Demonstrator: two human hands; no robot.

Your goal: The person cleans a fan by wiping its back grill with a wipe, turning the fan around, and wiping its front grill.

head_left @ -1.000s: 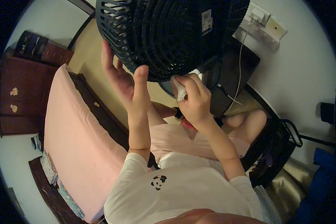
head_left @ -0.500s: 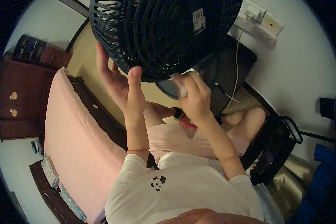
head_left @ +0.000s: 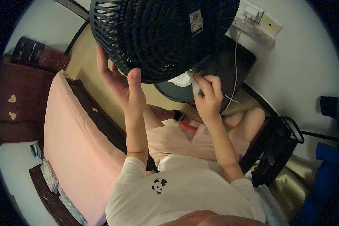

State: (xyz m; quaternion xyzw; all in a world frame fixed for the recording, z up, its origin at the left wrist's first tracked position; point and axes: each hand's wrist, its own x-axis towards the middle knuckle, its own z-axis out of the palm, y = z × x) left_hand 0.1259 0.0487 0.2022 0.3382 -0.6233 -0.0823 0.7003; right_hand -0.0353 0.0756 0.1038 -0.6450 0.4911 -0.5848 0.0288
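Observation:
A large dark fan housing (head_left: pixel 158 41) with a slotted grille and a white label (head_left: pixel 196 22) fills the top of the view. At its lower left edge is my left hand (head_left: pixel 120 84), fingers spread and thumb up, supporting the rim. My right hand (head_left: pixel 209 94) pinches a white wipe or cloth (head_left: pixel 196 84) just below the fan's lower right edge. Behind the wipe, more white material (head_left: pixel 181 80) lies on the round dark base (head_left: pixel 173 93), partly hidden by the housing.
A bed with a pink sheet (head_left: pixel 75 147) is on the left, beside a dark red cabinet (head_left: pixel 24 98). A power strip (head_left: pixel 254 28) with a white cable (head_left: pixel 236 64) hangs on the right wall. A black box-like stand (head_left: pixel 241 60) is under it. A red object (head_left: pixel 188 126) lies near my lap.
My right hand has moved right with the wipe, away from the grille's bottom edge. The fan and my left hand have shifted slightly left in view. More white material shows below the fan.

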